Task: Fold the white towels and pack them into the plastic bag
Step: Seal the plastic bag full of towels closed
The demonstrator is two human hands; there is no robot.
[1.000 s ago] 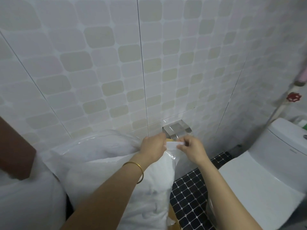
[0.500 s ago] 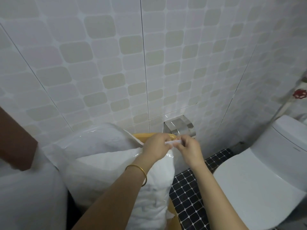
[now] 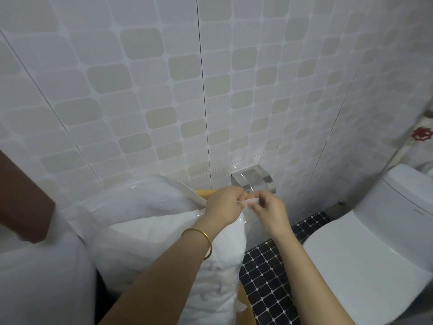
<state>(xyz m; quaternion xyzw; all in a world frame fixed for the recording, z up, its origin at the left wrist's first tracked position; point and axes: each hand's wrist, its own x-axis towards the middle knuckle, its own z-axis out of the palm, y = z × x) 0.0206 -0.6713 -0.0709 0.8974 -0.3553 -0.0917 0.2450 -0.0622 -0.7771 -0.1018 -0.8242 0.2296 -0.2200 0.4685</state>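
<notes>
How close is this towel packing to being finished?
Nearly there, it seems. Done: folded white towels already fill the plastic bag. In hand: the left hand and right hand pinch a pale strip at the bag's mouth. Left: closing it. Whether more towels wait, I cannot tell.

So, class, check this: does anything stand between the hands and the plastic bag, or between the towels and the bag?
Nothing visible does. The left hand and right hand both pinch the top edge of the bag, and the towels already lie inside it.
</notes>
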